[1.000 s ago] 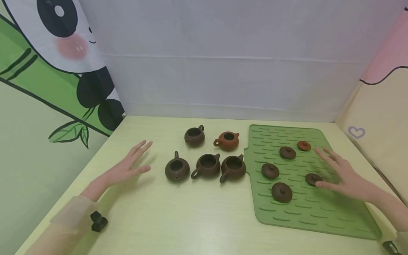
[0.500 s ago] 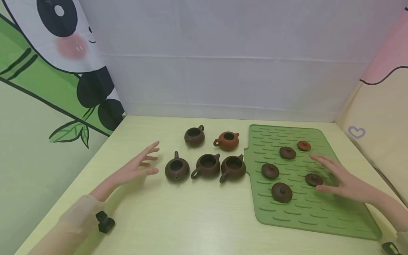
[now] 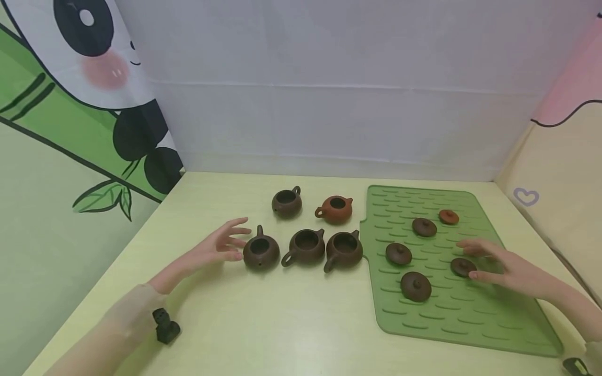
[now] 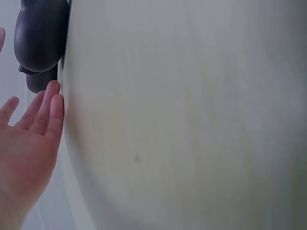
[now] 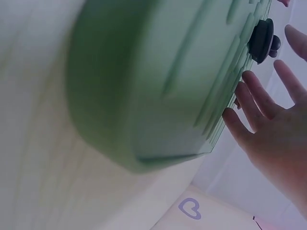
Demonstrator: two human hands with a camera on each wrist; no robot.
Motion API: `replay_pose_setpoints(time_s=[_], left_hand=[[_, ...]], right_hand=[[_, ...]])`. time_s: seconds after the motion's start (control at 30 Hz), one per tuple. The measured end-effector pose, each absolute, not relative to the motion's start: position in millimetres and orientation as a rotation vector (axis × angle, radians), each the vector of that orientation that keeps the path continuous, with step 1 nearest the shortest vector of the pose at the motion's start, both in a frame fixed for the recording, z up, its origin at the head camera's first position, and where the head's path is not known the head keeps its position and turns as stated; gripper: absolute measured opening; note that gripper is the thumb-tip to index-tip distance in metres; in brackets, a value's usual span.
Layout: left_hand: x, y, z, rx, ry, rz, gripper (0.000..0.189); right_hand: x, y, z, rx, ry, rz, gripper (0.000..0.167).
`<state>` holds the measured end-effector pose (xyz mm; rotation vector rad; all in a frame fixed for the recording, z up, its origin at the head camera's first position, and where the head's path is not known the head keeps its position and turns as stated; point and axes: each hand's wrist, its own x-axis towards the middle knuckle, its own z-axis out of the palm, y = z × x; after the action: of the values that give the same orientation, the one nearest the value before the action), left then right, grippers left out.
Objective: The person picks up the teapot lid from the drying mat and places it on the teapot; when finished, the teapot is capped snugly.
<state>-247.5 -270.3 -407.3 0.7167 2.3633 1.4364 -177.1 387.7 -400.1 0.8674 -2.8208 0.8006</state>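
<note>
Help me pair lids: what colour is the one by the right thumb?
Dark brown lid, clearest in the head view.

Soft, even light leaves pale sheen on the desk (image 3: 301, 326) left of the green mat (image 3: 433, 256), whose near edge blurs in the dimmer right wrist view.

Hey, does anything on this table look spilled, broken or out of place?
Nothing looks spilled or broken. The front-left dark teapot looks turned around: its handle points away, unlike those of the two dark teapots in its row.
</note>
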Motion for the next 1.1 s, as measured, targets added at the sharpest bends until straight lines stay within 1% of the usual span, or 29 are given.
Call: replay_pose_setpoints(time_s=[0.1,0.3,0.5,0.63,0.8,0.93,1.1], left_hand=[[-249.1,-270.0,-409.5,0.688,2.304,1.428,0.083],[-249.5,-270.7,-411.9,0.659,2.222,1.4,0.082],[-249.9,-268.9,-407.7,0.6,2.247,1.346,0.078],[-251.0,-267.5,-407.8,0.584,2.268,1.326,0.075],[-251.4,-267.0,-410.1,0.632,2.271,1.333,0.065],[-250.4,-265.9,-409.7,0.651,2.278,1.332,0.058],[-249.4,-266.1,-410.7,0.655,2.309,1.307,0.056]], right_hand=[[-177.1,388.3,-400.0,0.841,-2.841,0.786,0.055],[-178.8,388.5,-399.8,0.828,-2.829,0.671,0.045],[-183.5,384.0,-398.4,0.794,-2.827,0.712,0.033],[-183.9,382.3,-398.3,0.761,-2.84,0.744,0.03],[-185.2,382.9,-397.5,0.743,-2.869,0.735,0.027],[-187.3,385.9,-396.5,0.792,-2.875,0.739,0.028],[-192.7,386.5,-393.3,0.869,-2.89,0.798,0.027]])
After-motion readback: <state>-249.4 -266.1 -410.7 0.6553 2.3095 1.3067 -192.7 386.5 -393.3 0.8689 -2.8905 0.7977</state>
